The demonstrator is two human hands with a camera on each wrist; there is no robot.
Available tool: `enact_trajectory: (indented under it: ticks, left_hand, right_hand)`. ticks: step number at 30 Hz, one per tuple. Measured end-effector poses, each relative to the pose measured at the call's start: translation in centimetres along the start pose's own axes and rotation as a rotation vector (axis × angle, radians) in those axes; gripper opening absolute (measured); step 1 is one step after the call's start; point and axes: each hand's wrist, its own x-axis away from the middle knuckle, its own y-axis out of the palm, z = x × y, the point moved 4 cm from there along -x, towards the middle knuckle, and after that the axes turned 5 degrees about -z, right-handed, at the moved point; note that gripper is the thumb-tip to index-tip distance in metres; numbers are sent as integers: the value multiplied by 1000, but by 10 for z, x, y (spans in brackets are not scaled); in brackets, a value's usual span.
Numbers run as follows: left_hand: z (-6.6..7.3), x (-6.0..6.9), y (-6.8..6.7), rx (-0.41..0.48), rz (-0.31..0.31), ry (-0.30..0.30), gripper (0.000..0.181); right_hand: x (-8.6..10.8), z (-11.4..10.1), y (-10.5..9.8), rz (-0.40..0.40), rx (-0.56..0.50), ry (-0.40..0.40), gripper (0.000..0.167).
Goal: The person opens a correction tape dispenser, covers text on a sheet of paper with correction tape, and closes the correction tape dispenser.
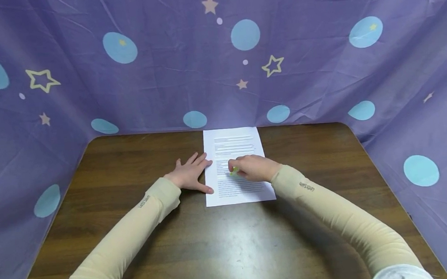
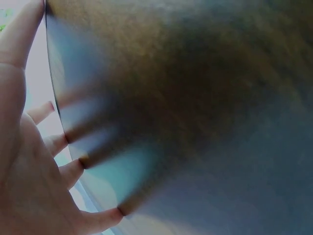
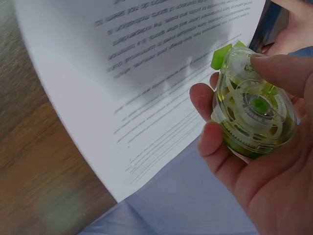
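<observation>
A sheet of printed paper (image 1: 238, 199) lies flat at the far middle of the table. My right hand (image 1: 255, 167) is over the sheet and grips a green, clear-cased correction tape (image 3: 257, 105), its thumb on the casing. Only a bit of green shows below those fingers in the head view; whether the tip touches the paper I cannot tell. My left hand (image 1: 188, 174) has its fingers spread flat, thumb and fingertips reaching onto the sheet's left edge. In the left wrist view the same hand (image 2: 39, 161) holds nothing.
The brown wooden table (image 1: 169, 250) has a bright glare near its front middle. A purple curtain (image 1: 297, 26) with stars and blue ovals hangs along the back and both sides. The paper's far edge lies close to that curtain.
</observation>
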Motion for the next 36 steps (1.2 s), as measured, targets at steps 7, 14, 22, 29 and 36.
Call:
enact_trajectory:
  ticks: [7,14,22,29,36]
  left_hand:
    - [-4,-4,6,-31,4,1,114]
    - [-3,-4,6,-34,11,4,114]
    - [-1,-2,5,-20,10,5,112]
    - [0,-2,4,1,12,4,112]
    - [-1,-1,2,-6,9,0,112]
  right_hand:
    - [-13,-10,7,-47,-5,-28,18]
    - [-22,-19,9,-48,-9,-51,18]
    - [-31,-23,13,-53,2,-82,19]
    - [-34,-24,14,-62,-4,-67,19]
    - [-37,-30,15,-25,66,-98,17]
